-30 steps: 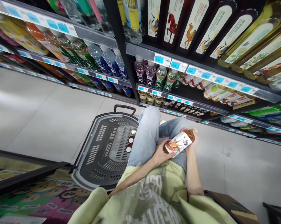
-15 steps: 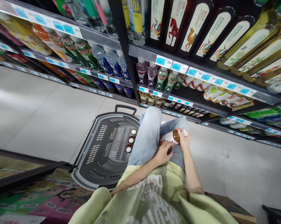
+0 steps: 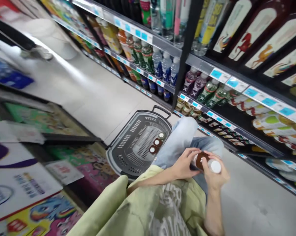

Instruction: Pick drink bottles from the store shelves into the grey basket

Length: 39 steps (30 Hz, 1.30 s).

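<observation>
A drink bottle (image 3: 201, 160) of brown liquid with a white cap is in front of my lap, tilted with its cap toward me. My right hand (image 3: 218, 177) is closed around its neck end, the thumb lying along the brown upper part. Around the lower, labelled part curl the fingers of my left hand (image 3: 184, 165); much of the label is hidden by them. Left of my knee, a dark grey shopping basket (image 3: 124, 144) rests on the floor. Inside it, against the right side, stand three capped bottles (image 3: 157, 142), two brown and one greenish.
Shelves (image 3: 162, 39) of bottled drinks with blue price tags rise in front and to the right. A low display of colourful boxes (image 3: 27, 183) stands at the left. Farther left, blue packs (image 3: 12, 73) lie near a blurred white bin-like object (image 3: 49, 36).
Both hands have lifted the bottle from my lap toward me, its cap now nearer the camera. The view has swung left, bringing more of the aisle and boxes in.
</observation>
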Each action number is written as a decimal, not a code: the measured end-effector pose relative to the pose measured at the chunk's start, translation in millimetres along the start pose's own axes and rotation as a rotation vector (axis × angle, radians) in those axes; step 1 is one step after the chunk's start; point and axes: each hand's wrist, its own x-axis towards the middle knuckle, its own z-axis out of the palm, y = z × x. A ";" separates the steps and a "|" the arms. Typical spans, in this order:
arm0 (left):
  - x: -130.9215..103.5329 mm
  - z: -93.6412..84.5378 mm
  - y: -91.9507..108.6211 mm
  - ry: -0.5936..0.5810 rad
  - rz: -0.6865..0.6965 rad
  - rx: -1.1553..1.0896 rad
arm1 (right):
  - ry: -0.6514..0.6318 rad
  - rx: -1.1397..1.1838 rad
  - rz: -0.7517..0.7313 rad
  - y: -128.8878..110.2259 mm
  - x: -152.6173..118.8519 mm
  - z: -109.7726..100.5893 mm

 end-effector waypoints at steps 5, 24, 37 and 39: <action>-8.4 -66.4 42.6 -0.096 -0.033 -0.177 | -0.323 0.040 -0.415 -81.0 15.9 16.3; -58.5 -207.3 182.8 -0.193 0.158 0.504 | -0.529 0.368 -0.487 -136.6 -15.3 80.9; -41.4 -196.8 181.0 -0.338 0.165 0.923 | -0.663 0.437 -0.237 -118.2 -18.0 94.1; -39.7 -197.8 181.2 -0.328 0.175 0.954 | -0.643 0.400 -0.231 -114.2 -23.6 97.3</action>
